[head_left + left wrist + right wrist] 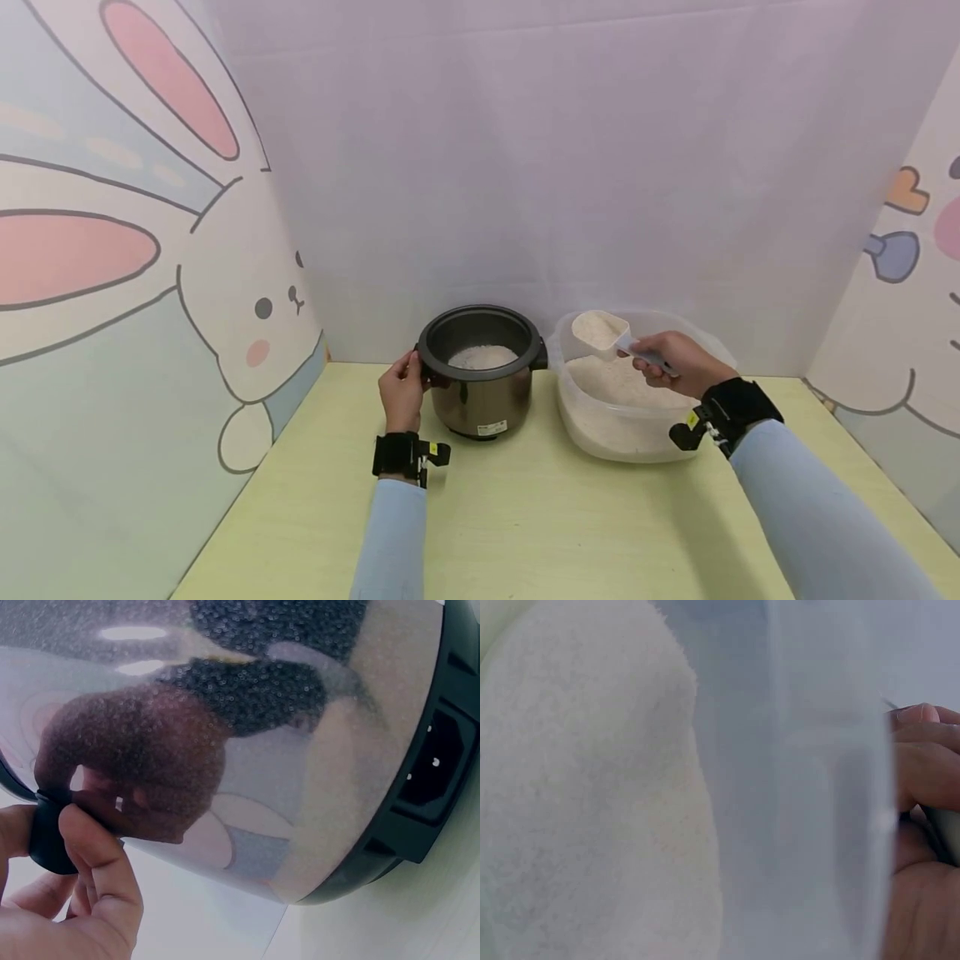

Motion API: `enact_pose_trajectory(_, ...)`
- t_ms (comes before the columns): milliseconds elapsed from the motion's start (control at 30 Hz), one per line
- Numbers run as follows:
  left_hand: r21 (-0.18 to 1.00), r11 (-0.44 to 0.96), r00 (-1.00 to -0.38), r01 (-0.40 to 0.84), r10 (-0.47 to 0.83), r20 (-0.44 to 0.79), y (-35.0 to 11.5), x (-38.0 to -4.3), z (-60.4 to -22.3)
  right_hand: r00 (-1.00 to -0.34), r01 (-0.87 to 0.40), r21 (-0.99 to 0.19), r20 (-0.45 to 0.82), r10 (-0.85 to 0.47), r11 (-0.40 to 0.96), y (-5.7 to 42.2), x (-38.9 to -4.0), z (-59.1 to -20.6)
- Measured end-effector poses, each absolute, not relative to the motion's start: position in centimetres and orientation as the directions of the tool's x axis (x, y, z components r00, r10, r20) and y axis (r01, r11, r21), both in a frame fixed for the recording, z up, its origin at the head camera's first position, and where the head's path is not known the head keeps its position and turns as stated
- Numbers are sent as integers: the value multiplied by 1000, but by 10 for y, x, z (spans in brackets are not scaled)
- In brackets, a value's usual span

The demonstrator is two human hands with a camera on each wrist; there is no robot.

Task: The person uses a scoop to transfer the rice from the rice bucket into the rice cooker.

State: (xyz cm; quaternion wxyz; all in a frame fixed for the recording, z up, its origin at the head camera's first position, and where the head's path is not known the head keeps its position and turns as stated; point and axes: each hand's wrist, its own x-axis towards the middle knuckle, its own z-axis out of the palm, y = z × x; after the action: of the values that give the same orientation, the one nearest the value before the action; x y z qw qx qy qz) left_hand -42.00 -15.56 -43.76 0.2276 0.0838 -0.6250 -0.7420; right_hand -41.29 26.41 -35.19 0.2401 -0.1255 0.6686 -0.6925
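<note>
Here, my right hand [678, 362] curls round the pale handle [623, 342] of a white scoop [606, 352] holding pale rice [598, 327], over the clear tub [630, 435] at right. My left hand [402, 390] pinches the shiny dark pot's [467, 403] left grip [51, 840]. My right fingers partly hide the scoop's handle; my right wrist view cuts them off.

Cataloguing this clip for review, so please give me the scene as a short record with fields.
left hand: grips side handle of rice cooker
right hand: holds measuring scoop over the tub
scoop contents: white rice
cooker: upright, top open, rice inside
tub: translucent plastic, rice inside, right of cooker
surface: pale yellow table
</note>
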Motion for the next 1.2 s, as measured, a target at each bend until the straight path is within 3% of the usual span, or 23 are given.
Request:
enact_pose_trajectory(200,965,-111,-878,239,-449,166,-155,-417,-436,-849,180,-982,-128,-513,-54,239,-408,-319)
enact_pose_trajectory(433,963,-124,-878,238,-451,159,-155,-415,-436,-865,146,-989,-108,-489,-40,202,-402,-298)
enact_pose_trajectory(700,964,-119,-877,236,-453,159,-154,-415,-434,-908,86,-996,-81,-410,4,167,-401,-289)
enact_pose_trajectory(1200,964,-113,-879,239,-447,165,-151,-418,-434,-928,6,-998,-27,-371,57,133,-398,-285)
